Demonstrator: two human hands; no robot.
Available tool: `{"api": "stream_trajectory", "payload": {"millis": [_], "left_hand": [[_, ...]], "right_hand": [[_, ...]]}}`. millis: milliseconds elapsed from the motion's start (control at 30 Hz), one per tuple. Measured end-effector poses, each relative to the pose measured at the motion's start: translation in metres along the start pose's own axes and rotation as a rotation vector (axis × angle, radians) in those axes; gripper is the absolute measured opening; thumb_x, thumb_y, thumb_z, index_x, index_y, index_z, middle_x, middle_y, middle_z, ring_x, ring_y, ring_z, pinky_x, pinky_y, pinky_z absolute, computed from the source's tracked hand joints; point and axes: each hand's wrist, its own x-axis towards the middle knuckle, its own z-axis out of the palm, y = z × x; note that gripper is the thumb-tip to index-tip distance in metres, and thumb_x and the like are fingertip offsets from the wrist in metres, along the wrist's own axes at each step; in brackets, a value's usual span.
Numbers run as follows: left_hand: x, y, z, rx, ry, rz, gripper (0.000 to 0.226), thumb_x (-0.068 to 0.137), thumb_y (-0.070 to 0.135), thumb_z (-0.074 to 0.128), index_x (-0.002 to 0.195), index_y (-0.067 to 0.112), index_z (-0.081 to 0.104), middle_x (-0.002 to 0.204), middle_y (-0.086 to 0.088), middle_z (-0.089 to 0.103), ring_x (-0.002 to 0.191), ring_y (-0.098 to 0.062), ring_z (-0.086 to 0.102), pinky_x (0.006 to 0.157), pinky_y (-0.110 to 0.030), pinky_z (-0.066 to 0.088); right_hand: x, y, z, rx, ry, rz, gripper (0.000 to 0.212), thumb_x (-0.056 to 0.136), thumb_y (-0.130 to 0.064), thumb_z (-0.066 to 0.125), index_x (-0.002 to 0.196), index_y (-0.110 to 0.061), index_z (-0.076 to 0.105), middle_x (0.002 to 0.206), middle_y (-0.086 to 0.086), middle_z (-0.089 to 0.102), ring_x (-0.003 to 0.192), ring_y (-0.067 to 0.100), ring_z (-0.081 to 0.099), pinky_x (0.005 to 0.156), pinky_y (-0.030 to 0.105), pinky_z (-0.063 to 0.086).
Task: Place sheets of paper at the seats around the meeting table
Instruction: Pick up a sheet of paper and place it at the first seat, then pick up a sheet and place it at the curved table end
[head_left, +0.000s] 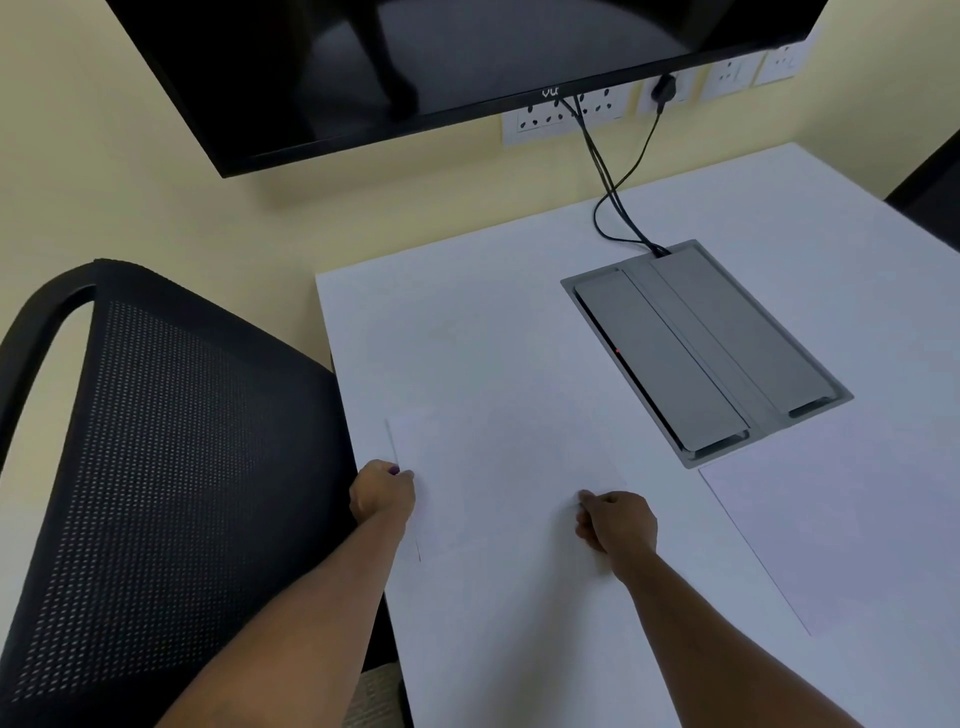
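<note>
White on white makes the sheet of paper hard to pick out: it lies flat on the worktop near the left edge, and only a thin line along its left side and a faint far right corner give its outline away. Its near edge cannot be traced at all. The left hand sits at the sheet's left edge with its fingers curled in and pinched on the paper's margin. The right hand is at the sheet's right side, its fingers likewise bunched and closed on the edge; how much paper is between them is too small to tell. Both forearms run out of the bottom of the view.

A second sheet lies to the right, well apart from the first, with its right part cut off by the frame. Just beyond it, set into the worktop, is a grey cable box with its flaps down and a tiny red light at its left rim. Black cables rise from its far end to wall sockets, partly hidden behind the lower edge of a dark monitor whose top is cut off. A black mesh chair stands pushed against the worktop's left side, its back filling the lower left. Another dark shape at the far right edge is too cropped to identify
</note>
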Motion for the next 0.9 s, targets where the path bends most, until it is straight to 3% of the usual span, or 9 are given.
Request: {"api": "stream_trajectory", "payload": {"millis": [167, 400, 533, 700, 833, 900], "left_hand": [[0.0, -0.001, 0.002, -0.002, 0.012, 0.002, 0.008, 0.085, 0.019, 0.067, 0.082, 0.019, 0.059, 0.084, -0.006, 0.066, 0.074, -0.028, 0.067, 0.053, -0.027, 0.049], [-0.008, 0.002, 0.002, -0.024, 0.052, 0.049, 0.025, 0.089, 0.029, 0.063, 0.067, 0.022, 0.053, 0.07, -0.002, 0.061, 0.069, -0.026, 0.063, 0.051, -0.024, 0.042], [-0.027, 0.012, 0.018, -0.029, 0.013, 0.231, 0.024, 0.094, 0.033, 0.051, 0.082, 0.016, 0.063, 0.08, -0.001, 0.065, 0.075, -0.023, 0.061, 0.058, -0.027, 0.042], [-0.071, 0.046, 0.056, -0.015, -0.095, 0.473, 0.021, 0.095, 0.026, 0.054, 0.096, 0.01, 0.068, 0.09, -0.003, 0.07, 0.084, -0.021, 0.062, 0.074, -0.028, 0.046], [-0.103, 0.08, 0.077, -0.006, -0.135, 0.613, 0.02, 0.093, 0.024, 0.057, 0.097, 0.008, 0.069, 0.091, -0.006, 0.072, 0.084, -0.021, 0.064, 0.073, -0.024, 0.044], [-0.121, 0.099, 0.088, -0.006, -0.15, 0.671, 0.018, 0.092, 0.022, 0.059, 0.094, 0.007, 0.069, 0.09, -0.007, 0.072, 0.084, -0.022, 0.065, 0.072, -0.024, 0.044]], "right_hand": [[-0.001, 0.0, -0.001, -0.031, -0.025, -0.018, 0.034, 0.088, -0.03, 0.066, 0.066, -0.005, 0.072, 0.054, 0.005, 0.071, 0.052, 0.021, 0.067, 0.072, 0.039, 0.06], [-0.004, 0.0, -0.014, 0.029, -0.055, -0.096, 0.033, 0.092, -0.028, 0.064, 0.075, 0.0, 0.069, 0.06, 0.004, 0.073, 0.052, 0.014, 0.068, 0.054, 0.026, 0.055], [-0.006, -0.011, -0.036, -0.161, 0.047, -0.333, 0.034, 0.093, -0.034, 0.058, 0.069, -0.012, 0.065, 0.062, -0.001, 0.071, 0.063, 0.014, 0.066, 0.061, 0.03, 0.05], [-0.006, -0.03, -0.069, -0.284, 0.175, -0.55, 0.04, 0.093, -0.029, 0.057, 0.057, -0.02, 0.04, 0.052, -0.007, 0.047, 0.048, 0.007, 0.04, 0.049, 0.026, 0.034], [-0.003, -0.035, -0.096, -0.338, 0.211, -0.622, 0.039, 0.093, -0.025, 0.059, 0.061, -0.007, 0.049, 0.053, 0.004, 0.05, 0.049, 0.012, 0.038, 0.05, 0.028, 0.031], [-0.002, -0.036, -0.113, -0.361, 0.235, -0.646, 0.039, 0.094, -0.025, 0.059, 0.059, -0.012, 0.045, 0.053, -0.002, 0.046, 0.048, 0.008, 0.038, 0.047, 0.026, 0.029]]}}
